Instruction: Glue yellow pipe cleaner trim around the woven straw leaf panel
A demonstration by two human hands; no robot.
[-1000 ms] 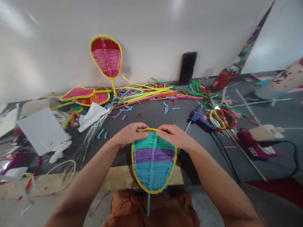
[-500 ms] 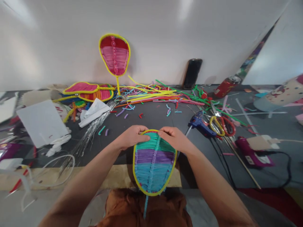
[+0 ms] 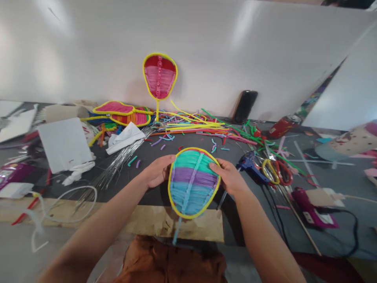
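Observation:
An oval, paddle-shaped pipe-cleaner piece (image 3: 194, 177) is held over the front of the table, its stem pointing down toward me. Yellow pipe cleaner edges it, around bands of green, purple and light blue with a pale blue rib down the middle. My right hand (image 3: 228, 175) pinches the upper right rim, thumb on the front face. At the upper left rim is my left hand (image 3: 159, 171), its fingers closed against the edge and partly hidden behind it. Beyond, a similar pink and red paddle (image 3: 160, 76) with a yellow rim stands upright.
Loose pipe cleaners (image 3: 194, 125) are heaped along the wall. A blue glue gun (image 3: 253, 167), scissors (image 3: 271, 171) and a purple power strip (image 3: 313, 206) lie at right. A phone (image 3: 245, 106) leans on the wall near a red can (image 3: 284, 126). White paper (image 3: 64, 143) is at left.
The paddle has risen away from my lap and tilted. My left hand has shifted from its top edge to the upper left rim, my right hand down the right rim. The camera view has shifted.

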